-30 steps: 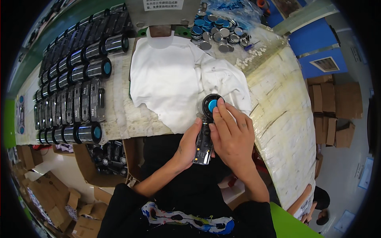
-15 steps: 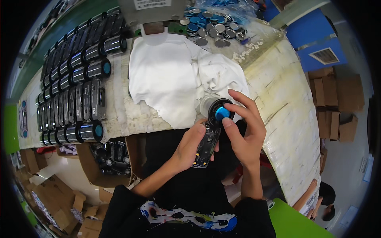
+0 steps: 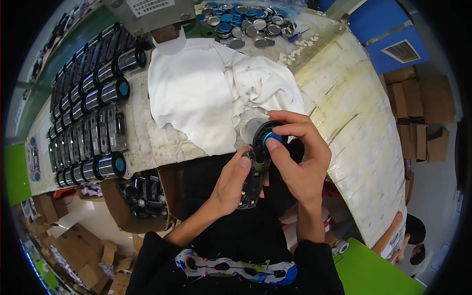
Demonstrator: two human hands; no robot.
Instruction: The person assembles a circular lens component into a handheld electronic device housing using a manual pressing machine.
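My left hand (image 3: 231,184) is wrapped around the body of a black, partly see-through plastic device with a round ring-shaped head (image 3: 255,169), thumb lying along its side, holding it just off the near edge of the wrinkled white cloth (image 3: 201,93) that is spread on the worn, pale workbench (image 3: 354,113). My right hand (image 3: 300,157) comes over the top of the device, fingers curled around the black ring and the thumb and forefinger pinching a small round blue cap (image 3: 271,139) set in its middle. The device sits tilted, head up toward the cloth, tail pointing down toward my dark lap. A clear round disc (image 3: 251,127) lies on the cloth, just beside the ring. Left of the cloth run rows of finished black devices with blue-faced cylindrical heads (image 3: 93,113), packed side by side. Beyond the far edge of the cloth lies a heap of small round silver and blue metal caps (image 3: 246,22). Under the bench, below and left of the cloth, an open brown cardboard box (image 3: 132,196) holds more dark parts. Well to the right of the cloth, stacked cardboard cartons (image 3: 418,113) stand on the floor.
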